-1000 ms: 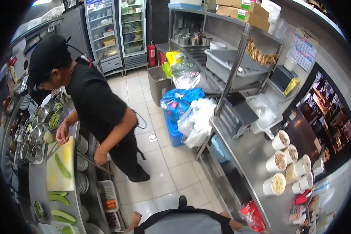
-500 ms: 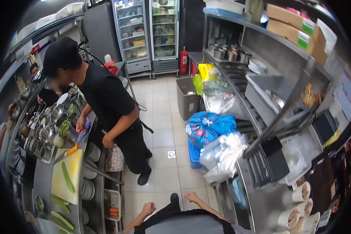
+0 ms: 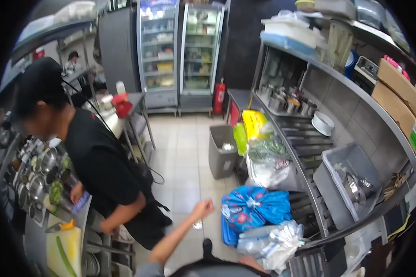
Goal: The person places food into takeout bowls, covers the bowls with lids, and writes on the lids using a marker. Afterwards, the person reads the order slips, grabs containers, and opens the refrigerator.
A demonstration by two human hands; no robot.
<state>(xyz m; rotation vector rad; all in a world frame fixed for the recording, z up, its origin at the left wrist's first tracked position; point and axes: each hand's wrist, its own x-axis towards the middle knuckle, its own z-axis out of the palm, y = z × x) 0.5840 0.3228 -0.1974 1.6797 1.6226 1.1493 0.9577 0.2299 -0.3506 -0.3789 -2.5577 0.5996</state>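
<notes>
My left hand (image 3: 203, 209) is stretched out ahead of me above the tiled floor, slightly blurred. Its fingers are curled closed and nothing shows in them. The closest thing to it is a knotted blue patterned bag (image 3: 254, 207) on its right, resting on a blue container (image 3: 228, 235). A bit of my right forearm (image 3: 253, 264) shows at the bottom edge, but the hand itself is out of sight. White and clear plastic bags (image 3: 272, 244) lie just beyond that forearm.
A person in black (image 3: 101, 152) stands at the left counter, near a cutting board (image 3: 55, 249) with a knife (image 3: 62, 225). Ahead are a grey bin (image 3: 222, 154), a fire extinguisher (image 3: 219, 97) and glass-door fridges (image 3: 201, 55). A rack with a grey tub (image 3: 330, 184) runs along the right.
My view has moved forward along the aisle. My left hand has swung forward and up, while my right hand has dropped back out of view. The person in black now appears further left.
</notes>
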